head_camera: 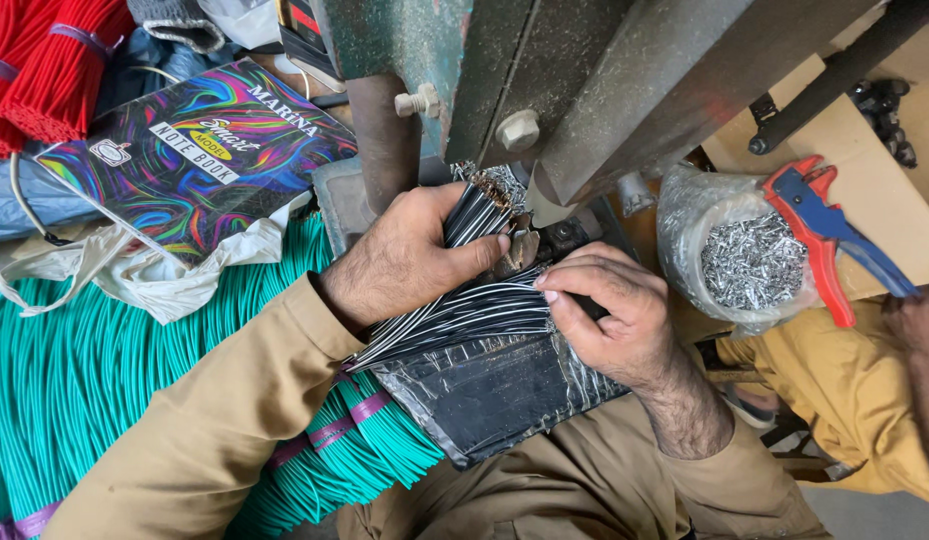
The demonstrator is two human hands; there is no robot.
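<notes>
The person's left hand [409, 255] is closed around a thick bundle of black wires with thin white stripes [464, 310], and the thumb presses on top of the bundle near its bare metal ends. The bundle runs from the left wrist up toward the grey-green metal machine [584, 70], and its stripped ends lie just under the machine's lower edge, beside a small dark metal part. The right hand [609, 320] rests on the same bundle from the other side; its fingers are bent and narrow, and the fingertips pinch a few of the striped wires near the small part. The bundle lies over a black shiny plastic sheet [494, 390] which covers the person's lap. Under the left forearm there is a big pile of turquoise green plastic-coated wires [84, 370], tied with a purple band [329, 428]. Above this pile lies a notebook with a colourful swirl cover [199, 155], and red wires tied in bundles [44, 60] are in the upper left corner. To the right of the machine a clear plastic bag full of small silver metal pieces [749, 262] stands open, and a red and blue wire-stripping tool [822, 235] lies just beside it on brown cardboard [864, 160].
</notes>
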